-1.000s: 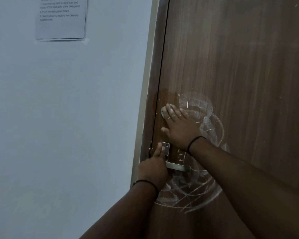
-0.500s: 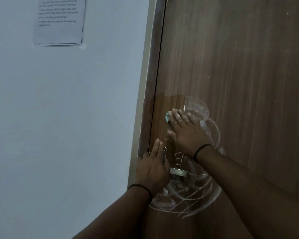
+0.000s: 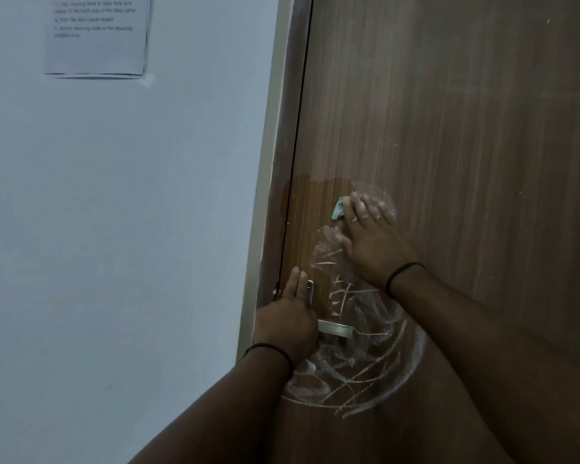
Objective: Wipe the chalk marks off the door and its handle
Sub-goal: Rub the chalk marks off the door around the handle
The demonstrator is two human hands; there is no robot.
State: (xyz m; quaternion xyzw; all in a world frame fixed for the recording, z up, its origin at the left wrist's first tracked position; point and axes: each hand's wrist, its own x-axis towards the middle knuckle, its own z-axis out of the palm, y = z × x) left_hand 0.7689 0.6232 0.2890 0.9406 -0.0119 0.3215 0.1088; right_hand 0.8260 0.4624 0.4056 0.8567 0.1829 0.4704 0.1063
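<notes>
Chalk (image 3: 359,370): white swirls and straight scratches across the lower door (image 3: 466,135), round the handle (image 3: 335,328); thinner and smeared above it, under the right hand (image 3: 374,241). Door: brown wood-grain laminate, matte, with a darker, glossier wiped patch by its left edge.

Cloth (image 3: 338,208): small, teal, crumpled, only a corner showing past the fingertips; pressed flat to the door by the right hand, fingers straight and close together, dusted white. Since half a second ago, moved up and to the right, onto the hazy chalk at the top of the ring; more scratch marks now bared below the palm.

Handle: flat brushed-metal lever, jutting right from under the left hand (image 3: 287,321). Left hand laid over the lock plate (image 3: 310,291), fingers straight and pointing up, much as before; palm hiding the lever's root, so any grip there impossible to tell.

Black band on each wrist. Left of the door: pale frame (image 3: 265,195), smooth grey-white wall (image 3: 114,212), taped printed sheet (image 3: 96,35), text blurred.
</notes>
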